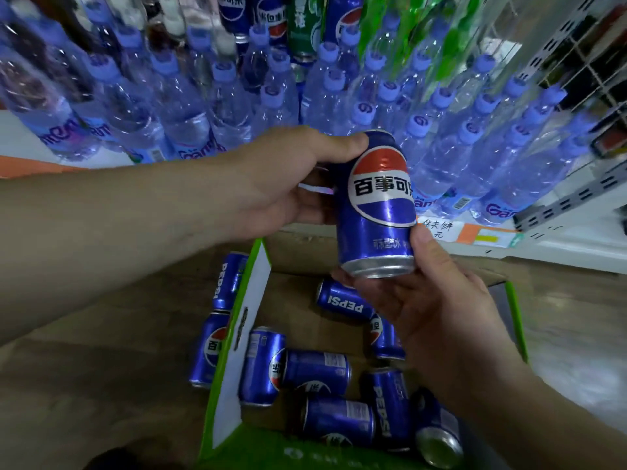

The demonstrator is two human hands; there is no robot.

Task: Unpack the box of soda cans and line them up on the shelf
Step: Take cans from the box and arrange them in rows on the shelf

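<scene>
One can up, lots left

I hold one blue can (378,205), left hand (288,178) and right hand (437,300) fingers wrapped around it. Many cans (315,371) wait in the box (237,334).

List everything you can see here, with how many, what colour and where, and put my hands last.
Held can: one, blue with a red, white and blue logo, upright above the box.
Cans in the box: about seven, blue, lying loose on their sides.
Cans outside the box: two, blue, on the floor by its left flap.
Box: one, brown cardboard with green and white flaps, open on the floor.
Water bottles: many, clear with blue caps, in rows on the shelf.
Cans on the shelf: several blue, one green, at the back.
Left hand: grip on the can's upper part.
Right hand: supporting its base.
</scene>
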